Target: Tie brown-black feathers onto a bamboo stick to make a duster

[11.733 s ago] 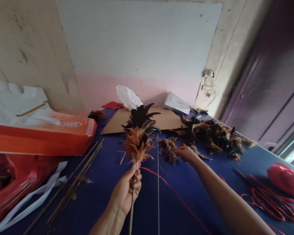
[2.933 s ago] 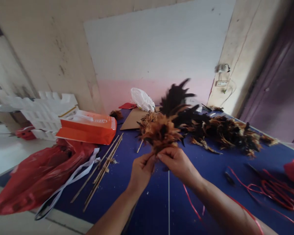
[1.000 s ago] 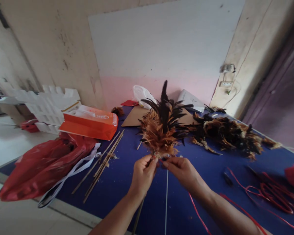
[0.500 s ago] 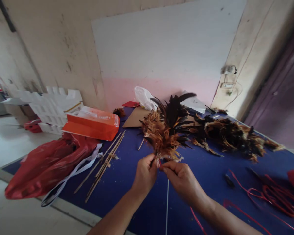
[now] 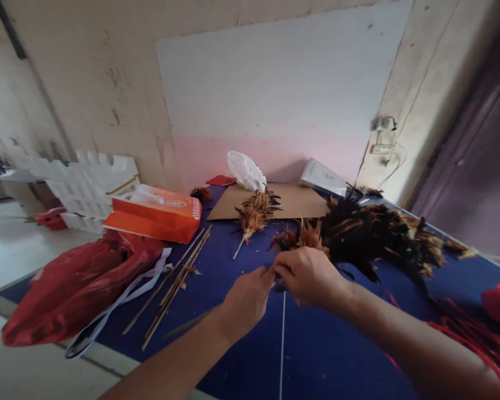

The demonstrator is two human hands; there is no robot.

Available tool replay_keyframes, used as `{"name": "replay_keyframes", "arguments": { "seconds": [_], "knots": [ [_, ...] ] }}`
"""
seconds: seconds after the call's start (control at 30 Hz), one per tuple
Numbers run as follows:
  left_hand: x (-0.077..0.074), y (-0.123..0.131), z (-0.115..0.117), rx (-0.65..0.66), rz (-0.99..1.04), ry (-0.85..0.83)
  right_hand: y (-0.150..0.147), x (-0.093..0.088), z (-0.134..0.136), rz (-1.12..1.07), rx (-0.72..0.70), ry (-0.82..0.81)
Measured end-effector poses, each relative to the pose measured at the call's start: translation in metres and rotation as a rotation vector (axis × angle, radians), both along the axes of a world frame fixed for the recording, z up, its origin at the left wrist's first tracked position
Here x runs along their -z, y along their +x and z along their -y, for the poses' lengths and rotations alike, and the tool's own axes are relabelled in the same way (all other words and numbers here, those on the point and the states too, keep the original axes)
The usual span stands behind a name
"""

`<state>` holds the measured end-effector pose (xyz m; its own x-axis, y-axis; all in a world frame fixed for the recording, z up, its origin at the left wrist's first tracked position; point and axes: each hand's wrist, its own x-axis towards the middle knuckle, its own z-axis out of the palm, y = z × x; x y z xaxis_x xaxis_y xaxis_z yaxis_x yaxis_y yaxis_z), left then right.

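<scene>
Brown feather bundle [image 5: 316,236] tips toward right edge of table [image 5: 258,361]; left hand [image 5: 245,300], right hand [image 5: 308,275] fingers clamped at its base. Best: pinches tight, close together.

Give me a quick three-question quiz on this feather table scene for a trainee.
1. True or false: the left hand holds the small feather bunch.
2. Which lies on the blue table, left of both hands? A. bundle of sticks B. scissors C. tape roll
3. Where do the left hand and right hand meet?

Key: 1. False; it lies apart, by the cardboard. 2. A. 3. At the base of the feather duster.
</scene>
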<state>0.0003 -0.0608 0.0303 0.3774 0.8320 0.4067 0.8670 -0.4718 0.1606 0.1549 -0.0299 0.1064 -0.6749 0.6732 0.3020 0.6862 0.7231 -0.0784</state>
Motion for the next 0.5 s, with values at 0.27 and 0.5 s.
{"name": "replay_keyframes", "arguments": {
  "seconds": [0.27, 0.5],
  "knots": [
    [-0.027, -0.034, 0.026, 0.248, -0.422, 0.067, 0.023, -0.026, -0.050, 0.035, -0.173, -0.040],
    [-0.052, -0.049, 0.052, 0.416, 0.044, -0.179, 0.035, 0.027, -0.076, -0.364, -0.140, -0.718]
  ]
}}
